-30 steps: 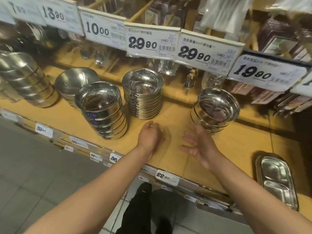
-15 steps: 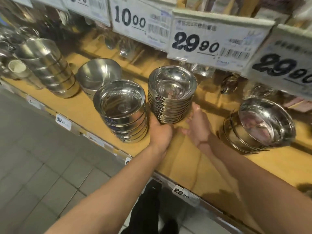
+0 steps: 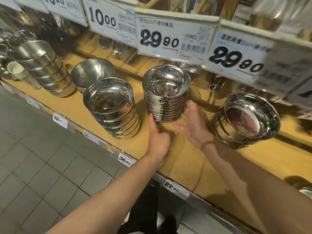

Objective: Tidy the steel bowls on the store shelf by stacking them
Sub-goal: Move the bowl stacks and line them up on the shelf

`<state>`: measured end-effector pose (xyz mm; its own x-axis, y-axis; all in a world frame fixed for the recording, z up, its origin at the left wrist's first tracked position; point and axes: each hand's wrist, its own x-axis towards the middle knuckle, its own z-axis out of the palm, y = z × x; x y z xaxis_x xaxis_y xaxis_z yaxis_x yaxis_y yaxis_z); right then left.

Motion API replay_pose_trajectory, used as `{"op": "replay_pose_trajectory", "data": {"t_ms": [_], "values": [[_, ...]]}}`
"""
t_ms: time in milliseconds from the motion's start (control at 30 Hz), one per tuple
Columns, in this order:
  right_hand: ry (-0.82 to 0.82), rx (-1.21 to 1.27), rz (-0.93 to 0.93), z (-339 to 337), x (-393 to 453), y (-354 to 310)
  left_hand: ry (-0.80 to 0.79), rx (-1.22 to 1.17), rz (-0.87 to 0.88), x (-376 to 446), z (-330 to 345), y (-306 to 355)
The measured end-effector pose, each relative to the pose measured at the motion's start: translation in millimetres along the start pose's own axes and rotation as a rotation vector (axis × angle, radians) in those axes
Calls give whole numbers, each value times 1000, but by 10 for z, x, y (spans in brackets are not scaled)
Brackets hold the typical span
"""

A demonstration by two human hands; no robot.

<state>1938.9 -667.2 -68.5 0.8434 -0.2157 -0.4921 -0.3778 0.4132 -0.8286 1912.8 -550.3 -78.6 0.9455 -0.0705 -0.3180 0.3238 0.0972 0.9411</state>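
Two hands frame the centre stack of steel bowls (image 3: 166, 93), which stands upright on the wooden shelf (image 3: 182, 159) in the middle of the frame, below a 29.90 price tag (image 3: 173, 38). The left hand (image 3: 158, 137) grips the stack's lower left side, fingers curled against the bottom bowls. The right hand (image 3: 194, 127) lies released, palm up and fingers straight, touching the stack's lower right edge. Just left of centre stands a taller stack of deeper bowls (image 3: 113, 107), near but apart from the first. At centre right a short leaning stack of bowls (image 3: 244, 122) tilts toward the camera. Behind, at upper left, sit a single tipped bowl (image 3: 92, 71) and a tilted stack of pots (image 3: 45, 68). Small price labels (image 3: 125, 159) line the shelf's front edge above the grey tiled floor (image 3: 42, 166).
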Motion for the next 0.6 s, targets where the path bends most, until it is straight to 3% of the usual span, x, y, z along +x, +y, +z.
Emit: {"op": "replay_pose_trajectory", "data": {"t_ms": [367,600], "values": [[93,5,37,6,192,-50,110,-157,-35,545,-54,119],[59,-16,54,54,313,-103,156,-273,-79,665,24,195]]}}
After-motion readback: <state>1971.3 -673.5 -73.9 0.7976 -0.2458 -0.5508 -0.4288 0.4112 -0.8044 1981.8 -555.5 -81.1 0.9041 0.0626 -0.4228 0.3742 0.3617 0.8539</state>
